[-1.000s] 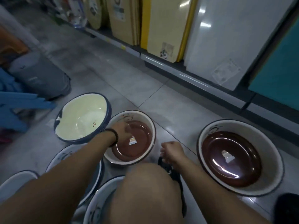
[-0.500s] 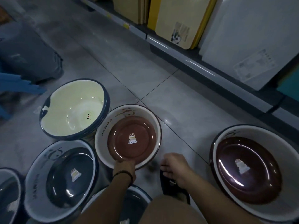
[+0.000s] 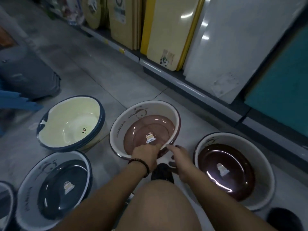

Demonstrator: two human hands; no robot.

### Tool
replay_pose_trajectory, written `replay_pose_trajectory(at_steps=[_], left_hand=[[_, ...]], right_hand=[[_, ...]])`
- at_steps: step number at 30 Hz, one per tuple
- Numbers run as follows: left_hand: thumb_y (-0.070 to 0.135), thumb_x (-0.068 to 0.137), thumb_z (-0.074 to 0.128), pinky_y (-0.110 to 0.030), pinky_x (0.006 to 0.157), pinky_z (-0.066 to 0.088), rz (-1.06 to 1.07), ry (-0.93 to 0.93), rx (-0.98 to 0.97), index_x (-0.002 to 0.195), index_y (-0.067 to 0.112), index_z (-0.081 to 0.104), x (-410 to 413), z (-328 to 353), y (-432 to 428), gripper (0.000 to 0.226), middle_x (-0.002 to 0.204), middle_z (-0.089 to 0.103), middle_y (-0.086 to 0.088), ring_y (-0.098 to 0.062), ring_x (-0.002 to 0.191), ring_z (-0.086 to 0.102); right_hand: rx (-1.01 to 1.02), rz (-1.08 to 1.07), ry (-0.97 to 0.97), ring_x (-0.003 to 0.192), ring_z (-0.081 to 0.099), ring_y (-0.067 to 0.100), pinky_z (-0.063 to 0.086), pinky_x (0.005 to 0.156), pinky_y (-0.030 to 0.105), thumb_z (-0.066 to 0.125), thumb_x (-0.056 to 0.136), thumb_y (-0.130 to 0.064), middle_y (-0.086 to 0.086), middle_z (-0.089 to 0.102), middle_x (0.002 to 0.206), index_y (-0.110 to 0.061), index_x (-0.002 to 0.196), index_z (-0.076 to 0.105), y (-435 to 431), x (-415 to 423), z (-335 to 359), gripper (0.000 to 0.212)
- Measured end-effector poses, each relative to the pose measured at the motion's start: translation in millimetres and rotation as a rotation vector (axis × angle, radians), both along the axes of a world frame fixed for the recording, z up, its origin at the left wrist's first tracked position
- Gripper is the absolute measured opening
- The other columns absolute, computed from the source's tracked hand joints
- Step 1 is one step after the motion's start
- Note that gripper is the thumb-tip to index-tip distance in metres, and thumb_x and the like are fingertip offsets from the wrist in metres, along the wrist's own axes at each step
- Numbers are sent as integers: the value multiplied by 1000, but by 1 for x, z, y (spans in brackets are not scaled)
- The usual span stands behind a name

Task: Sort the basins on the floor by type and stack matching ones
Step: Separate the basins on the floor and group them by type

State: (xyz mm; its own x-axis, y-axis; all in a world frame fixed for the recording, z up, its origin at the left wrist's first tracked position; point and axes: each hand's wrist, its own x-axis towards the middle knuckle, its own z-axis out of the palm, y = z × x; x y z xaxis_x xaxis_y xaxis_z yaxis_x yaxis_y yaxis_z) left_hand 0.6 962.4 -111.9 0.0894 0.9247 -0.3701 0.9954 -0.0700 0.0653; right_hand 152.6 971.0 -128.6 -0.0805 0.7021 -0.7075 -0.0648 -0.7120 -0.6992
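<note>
A white basin with a light brown bottom [image 3: 146, 127] is tilted up off the floor in the middle. My left hand [image 3: 145, 155] grips its near rim, thumb inside. My right hand [image 3: 179, 157] touches the same rim just to the right, fingers pointing at it. To the right sits a white basin with a dark brown bottom [image 3: 233, 170]. At the left, a cream basin with a navy rim [image 3: 71, 122] stands on the floor, and a white basin with a navy bottom [image 3: 55, 187] lies in front of it. Another navy basin [image 3: 6, 204] is cut off by the left edge.
A low shelf [image 3: 166, 69] with upright boards runs along the back right. A grey bin [image 3: 28, 75] and blue plastic pieces [image 3: 15, 100] lie at the far left. My knee [image 3: 160, 205] and black shoe [image 3: 162, 172] are just below the hands.
The light brown basin has been lifted at its near edge and shifted right, toward the dark brown basin. My right hand has come up from the floor to its rim.
</note>
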Motion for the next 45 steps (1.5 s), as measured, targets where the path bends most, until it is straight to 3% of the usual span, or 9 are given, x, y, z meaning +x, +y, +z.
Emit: replay_pose_trajectory(at_steps=[6,11,14,18,25,29,32,40,45], left_hand=[[18,93,55,-37,71,46,-320,76,163,143,29,41,87,70,5,54,115,70,-7,-34,99,70],[83,78,56,-40,94,47,-526,80,97,145,37,41,122,110,21,83,131,66,-1,-29,117,63],[81,85,46,-45,103,46,-450,163,249,136,32,57,121,130,48,71,142,55,-2,-26,128,51],[65,90,58,-50,106,47,-163,329,178,153,21,37,105,163,107,79,157,38,-10,-32,136,46],[70,93,51,-51,80,62,259,-171,-405,147,18,45,150,116,120,75,140,59,-10,-29,98,70],[35,95,62,-47,63,65,418,-594,-237,111,15,63,182,23,77,25,102,72,-13,-31,80,74],[25,94,62,-35,56,60,466,-666,-160,115,16,57,188,-25,53,24,106,67,-11,-24,82,67],[16,93,69,-36,85,53,555,-704,-20,134,14,50,201,-86,22,46,112,63,-6,-22,93,59],[20,99,63,-41,99,52,569,-719,-139,150,24,39,208,-105,35,57,129,62,-10,-28,106,59]], right_hand=[[263,-346,-243,83,77,25,67,65,43,76,80,-44,1,78,93,-25,103,71,2,59,50,30],[365,-403,-485,96,72,27,58,90,42,71,90,-32,2,77,101,-17,114,73,-9,162,71,28],[348,-408,-526,92,74,27,62,87,49,72,92,-31,6,78,100,-15,112,74,-19,240,65,26],[288,-407,-562,82,78,34,66,73,59,73,84,-35,10,79,91,-18,98,75,-32,322,49,22],[246,-365,-517,82,78,39,65,71,62,71,94,-19,16,78,94,-15,105,72,-61,359,16,12],[233,-371,-516,79,79,34,66,67,58,75,89,-31,11,79,92,-18,104,73,-78,361,-25,19],[194,-491,-546,79,78,29,67,72,53,80,87,-35,7,76,95,-17,113,65,-76,366,-42,35],[91,-443,-603,90,73,24,59,70,32,72,87,-7,4,76,100,-17,119,70,-68,353,-82,34],[-31,-436,-637,90,71,27,59,75,36,69,87,-5,9,75,101,-7,122,72,-69,355,-104,35]])
